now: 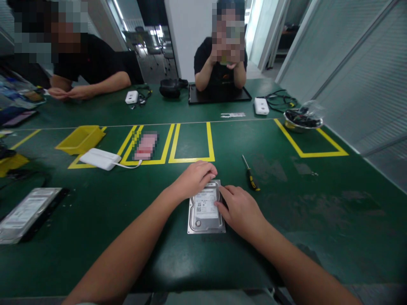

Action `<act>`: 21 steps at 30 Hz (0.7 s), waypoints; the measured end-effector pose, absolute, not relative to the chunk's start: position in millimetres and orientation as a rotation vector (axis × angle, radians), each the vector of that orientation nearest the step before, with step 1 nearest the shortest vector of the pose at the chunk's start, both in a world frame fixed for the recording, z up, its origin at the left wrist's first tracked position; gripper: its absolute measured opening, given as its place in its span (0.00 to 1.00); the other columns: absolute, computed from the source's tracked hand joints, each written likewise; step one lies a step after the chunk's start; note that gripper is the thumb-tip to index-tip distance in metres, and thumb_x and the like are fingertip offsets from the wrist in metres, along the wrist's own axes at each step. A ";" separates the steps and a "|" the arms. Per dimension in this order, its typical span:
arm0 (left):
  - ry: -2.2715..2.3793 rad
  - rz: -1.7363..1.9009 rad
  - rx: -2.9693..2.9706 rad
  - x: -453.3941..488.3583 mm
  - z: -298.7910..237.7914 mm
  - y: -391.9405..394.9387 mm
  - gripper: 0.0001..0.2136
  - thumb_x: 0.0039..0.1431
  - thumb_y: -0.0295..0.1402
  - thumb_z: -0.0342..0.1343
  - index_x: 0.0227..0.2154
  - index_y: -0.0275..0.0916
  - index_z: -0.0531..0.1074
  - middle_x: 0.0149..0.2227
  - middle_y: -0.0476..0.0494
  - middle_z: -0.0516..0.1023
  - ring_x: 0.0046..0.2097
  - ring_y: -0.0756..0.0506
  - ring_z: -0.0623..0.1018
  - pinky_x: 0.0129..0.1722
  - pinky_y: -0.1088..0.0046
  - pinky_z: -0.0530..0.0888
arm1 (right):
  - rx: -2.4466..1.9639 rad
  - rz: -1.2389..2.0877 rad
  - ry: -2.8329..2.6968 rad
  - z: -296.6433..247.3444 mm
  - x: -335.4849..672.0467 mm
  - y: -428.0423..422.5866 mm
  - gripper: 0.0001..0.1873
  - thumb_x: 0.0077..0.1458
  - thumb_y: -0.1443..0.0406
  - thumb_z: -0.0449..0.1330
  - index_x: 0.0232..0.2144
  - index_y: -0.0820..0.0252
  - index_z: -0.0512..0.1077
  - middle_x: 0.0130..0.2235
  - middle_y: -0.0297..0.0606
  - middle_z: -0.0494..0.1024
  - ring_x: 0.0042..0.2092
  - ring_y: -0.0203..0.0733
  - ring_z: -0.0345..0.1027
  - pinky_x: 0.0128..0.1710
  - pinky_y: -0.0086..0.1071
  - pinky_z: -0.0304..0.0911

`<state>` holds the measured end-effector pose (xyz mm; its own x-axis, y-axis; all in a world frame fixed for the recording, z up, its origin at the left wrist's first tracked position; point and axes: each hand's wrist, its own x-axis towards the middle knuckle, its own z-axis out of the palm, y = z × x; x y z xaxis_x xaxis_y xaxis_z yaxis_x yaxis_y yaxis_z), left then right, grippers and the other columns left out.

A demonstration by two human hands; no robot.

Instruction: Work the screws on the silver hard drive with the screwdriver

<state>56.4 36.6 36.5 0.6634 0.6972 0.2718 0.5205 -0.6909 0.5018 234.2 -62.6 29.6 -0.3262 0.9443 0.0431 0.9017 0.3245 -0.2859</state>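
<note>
A silver hard drive (206, 212) with a white printed label lies flat on the green tabletop in front of me. My left hand (195, 178) is curled over its far end, fingers bent together at the edge and partly hiding the label. At its right side, my right hand (243, 207) grips the edge, thumb and forefinger apart on the drive and the other fingers tucked out of sight. Just beyond my right hand is a screwdriver (250, 173) with a yellow and black handle, its shaft pointing away from me.
Another hard drive (28, 212) lies at the far left. A yellow bin (81, 140), a white power bank (100, 159) and a cabled phone (146, 146) sit left of centre. A metal bowl of dark parts (303, 119) stands back right. Two people sit across the table.
</note>
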 end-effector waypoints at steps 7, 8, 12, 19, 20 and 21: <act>0.902 0.432 2.444 61.5 37.7 50.1 0.05 0.61 0.25 0.52 0.34 0.37 0.73 0.34 0.46 0.77 0.36 0.47 0.75 0.37 0.71 0.69 | -1.652 0.447 -2.437 28.4 229.7 -65.9 0.23 0.61 0.63 0.57 0.56 0.68 0.69 0.51 0.53 0.75 0.51 0.54 0.68 0.52 0.45 0.64; 0.905 0.413 2.428 62.0 36.8 51.7 0.05 0.61 0.25 0.52 0.34 0.37 0.74 0.34 0.46 0.77 0.36 0.48 0.75 0.36 0.72 0.69 | -1.654 0.462 -2.433 28.0 229.2 -65.5 0.23 0.62 0.63 0.56 0.56 0.69 0.69 0.52 0.54 0.74 0.52 0.54 0.68 0.53 0.45 0.64; 0.887 0.393 2.346 63.0 29.7 59.8 0.06 0.61 0.26 0.53 0.34 0.36 0.75 0.32 0.47 0.78 0.34 0.48 0.75 0.34 0.73 0.68 | -1.658 0.519 -2.412 26.9 228.6 -63.6 0.23 0.62 0.64 0.57 0.56 0.69 0.69 0.52 0.54 0.73 0.53 0.54 0.67 0.54 0.44 0.64; 0.817 0.357 2.255 64.4 15.6 74.6 0.06 0.60 0.27 0.54 0.36 0.36 0.76 0.34 0.47 0.80 0.35 0.49 0.77 0.34 0.75 0.71 | -1.650 0.576 -2.387 26.6 229.8 -61.9 0.22 0.61 0.64 0.57 0.56 0.69 0.69 0.51 0.53 0.72 0.52 0.52 0.68 0.55 0.42 0.64; 0.812 0.349 2.243 64.5 14.8 75.7 0.06 0.60 0.27 0.54 0.36 0.36 0.76 0.33 0.47 0.80 0.35 0.50 0.78 0.34 0.76 0.71 | -1.647 0.579 -2.386 26.5 230.0 -61.7 0.22 0.61 0.64 0.57 0.56 0.69 0.69 0.52 0.53 0.72 0.52 0.52 0.68 0.55 0.42 0.64; 0.808 0.341 2.232 64.6 14.3 76.5 0.06 0.59 0.27 0.54 0.36 0.36 0.76 0.33 0.47 0.80 0.35 0.50 0.78 0.34 0.76 0.71 | -1.643 0.582 -2.384 26.3 230.2 -61.6 0.22 0.61 0.64 0.57 0.56 0.69 0.69 0.52 0.53 0.72 0.52 0.52 0.67 0.55 0.42 0.64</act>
<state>64.6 76.5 14.3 0.7678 0.6407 0.0021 0.4481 -0.5393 0.7130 230.2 -61.6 26.3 -0.3688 0.9271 -0.0668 0.8535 0.3093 -0.4194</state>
